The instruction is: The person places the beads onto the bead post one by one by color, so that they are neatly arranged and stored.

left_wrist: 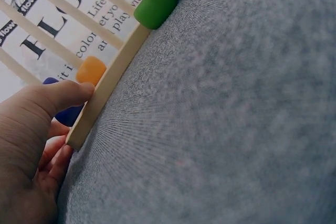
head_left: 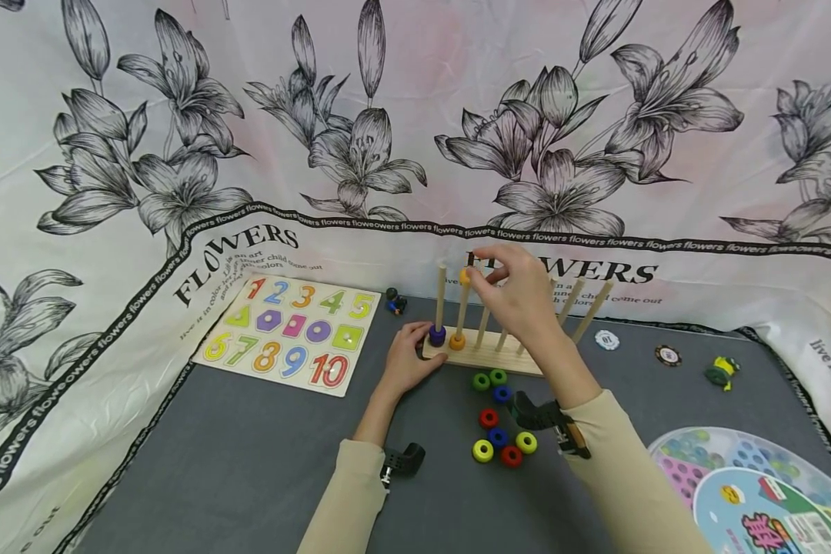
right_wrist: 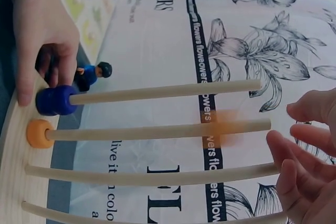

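A wooden peg rack stands on the grey cloth, its upright pegs in a row. My left hand grips the rack's left end, thumb along the front edge and fingers round the end. Purple rings sit at the foot of the first peg, and an orange ring at the foot of the second. Another orange ring, blurred by motion, is around the upper part of that second peg. Close by the peg's tip, my right hand has its thumb and fingers apart, holding nothing.
Loose green, blue, red and yellow rings lie before the rack. A number puzzle board is at left, a small figure behind. Rightward are round chips, a green-yellow toy and a round game box.
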`<state>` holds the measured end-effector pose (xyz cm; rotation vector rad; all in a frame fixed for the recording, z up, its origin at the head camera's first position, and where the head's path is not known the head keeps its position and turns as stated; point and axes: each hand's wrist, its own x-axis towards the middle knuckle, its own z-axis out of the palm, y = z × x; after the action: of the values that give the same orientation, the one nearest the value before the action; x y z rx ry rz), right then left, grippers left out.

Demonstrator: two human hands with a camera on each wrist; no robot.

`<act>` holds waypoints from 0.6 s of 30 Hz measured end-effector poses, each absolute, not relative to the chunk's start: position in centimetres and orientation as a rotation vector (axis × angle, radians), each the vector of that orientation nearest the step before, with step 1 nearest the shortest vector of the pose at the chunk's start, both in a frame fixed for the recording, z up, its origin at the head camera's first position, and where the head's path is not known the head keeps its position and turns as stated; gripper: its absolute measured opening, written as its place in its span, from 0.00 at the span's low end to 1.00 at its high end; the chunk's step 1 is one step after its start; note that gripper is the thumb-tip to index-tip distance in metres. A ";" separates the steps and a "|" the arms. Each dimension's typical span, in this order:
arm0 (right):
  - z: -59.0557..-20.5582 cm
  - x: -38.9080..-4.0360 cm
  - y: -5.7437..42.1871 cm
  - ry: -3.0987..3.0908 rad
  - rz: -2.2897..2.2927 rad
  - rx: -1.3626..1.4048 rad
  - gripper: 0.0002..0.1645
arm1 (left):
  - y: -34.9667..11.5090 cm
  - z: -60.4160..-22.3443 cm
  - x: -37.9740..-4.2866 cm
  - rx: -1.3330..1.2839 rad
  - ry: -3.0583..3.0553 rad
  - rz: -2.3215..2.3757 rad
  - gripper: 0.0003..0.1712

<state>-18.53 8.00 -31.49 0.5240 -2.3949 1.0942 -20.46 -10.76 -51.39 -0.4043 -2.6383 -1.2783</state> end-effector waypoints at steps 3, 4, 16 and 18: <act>-31.6 -18.5 8.3 -2.354 1.125 0.566 0.16 | -10.7 -51.4 -20.6 -0.410 -2.636 -1.277 0.34; -31.6 -18.4 8.5 -2.338 1.137 0.589 0.15 | -10.7 -51.5 -20.6 -0.409 -2.639 -1.275 0.34; -33.7 -16.3 12.0 -2.436 1.174 0.765 0.13 | -10.7 -51.5 -20.4 -0.396 -2.652 -1.268 0.35; -34.5 -15.7 13.0 -2.470 1.186 0.747 0.12 | -10.6 -51.5 -20.4 -0.393 -2.659 -1.274 0.36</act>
<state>-15.71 12.95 -34.52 0.7465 -2.4699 1.1857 -20.39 -10.60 -51.48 -0.3929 -2.6591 -1.2737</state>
